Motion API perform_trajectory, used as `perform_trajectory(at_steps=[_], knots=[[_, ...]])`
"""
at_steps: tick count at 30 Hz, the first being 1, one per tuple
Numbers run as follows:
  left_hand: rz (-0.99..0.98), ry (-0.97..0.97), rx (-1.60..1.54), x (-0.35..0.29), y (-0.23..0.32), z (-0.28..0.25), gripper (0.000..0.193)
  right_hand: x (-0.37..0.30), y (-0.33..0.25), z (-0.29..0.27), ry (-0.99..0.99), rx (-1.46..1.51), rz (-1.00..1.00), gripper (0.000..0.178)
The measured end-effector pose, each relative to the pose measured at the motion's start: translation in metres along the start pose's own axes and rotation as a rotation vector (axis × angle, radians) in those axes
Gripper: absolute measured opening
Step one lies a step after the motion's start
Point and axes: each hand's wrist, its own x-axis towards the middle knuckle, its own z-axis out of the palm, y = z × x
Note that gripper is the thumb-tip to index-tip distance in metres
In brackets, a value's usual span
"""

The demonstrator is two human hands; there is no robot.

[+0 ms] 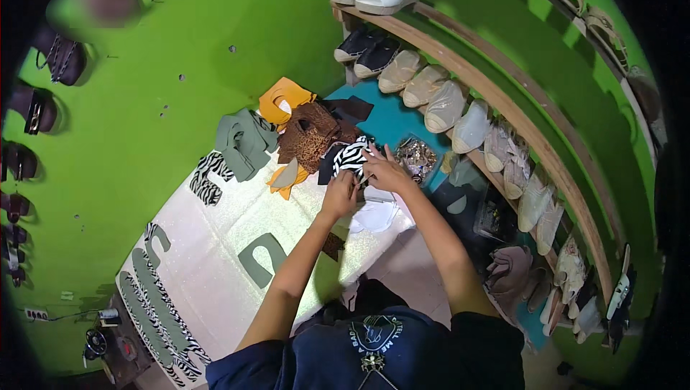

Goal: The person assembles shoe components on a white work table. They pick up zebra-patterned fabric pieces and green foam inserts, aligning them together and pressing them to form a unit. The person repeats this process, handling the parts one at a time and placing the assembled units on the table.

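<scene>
Both hands are at a pile of cut material pieces at the far side of the table. My left hand (343, 187) has its fingers curled at the near edge of a black-and-white zebra-print piece (351, 156) and seems to pinch it. Over the right part of that same piece, my right hand (387, 174) lies with fingers spread, touching it. Brown leopard-print pieces (307, 135) are heaped just left of it. Under my wrists, white pieces (375, 214) lie at the table's edge.
Grey-green pieces (244, 142) and yellow pieces (279, 95) lie further left on the whitish table (215, 228). A clear box of small metal bits (417, 156) sits right of my hands. Wooden shelves (503, 77) with several shoes curve along the right. Zebra-print strips (162, 311) line the left edge.
</scene>
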Motion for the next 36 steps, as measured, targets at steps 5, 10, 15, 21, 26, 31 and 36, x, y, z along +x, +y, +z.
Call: perform_trajectory(at_steps=[5,10,15,21,26,31,36], knots=[[-0.064,0.162,0.101,-0.030,0.011,-0.042,0.012,-0.012,-0.047,-0.009,0.214,0.150,0.001,0.007],[-0.237,0.174,-0.093,-0.089,0.003,-0.085,0.011,-0.014,-0.101,0.023,0.232,0.305,-0.028,0.012],[-0.377,0.340,-0.119,-0.164,-0.008,-0.120,0.013,0.000,-0.166,0.057,0.067,0.569,-0.119,0.016],[-0.485,0.400,-0.070,-0.231,-0.037,-0.141,0.015,0.027,-0.209,0.107,-0.177,0.671,-0.091,0.019],[-0.564,0.380,-0.111,-0.247,-0.060,-0.168,0.017,0.056,-0.230,0.124,-0.192,0.648,-0.192,0.022],[-0.602,0.374,-0.075,-0.246,-0.078,-0.186,0.019,0.083,-0.237,0.136,-0.206,0.641,-0.212,0.021],[-0.655,0.322,-0.171,-0.245,-0.097,-0.190,0.023,0.099,-0.234,0.139,-0.249,0.618,-0.240,0.021]])
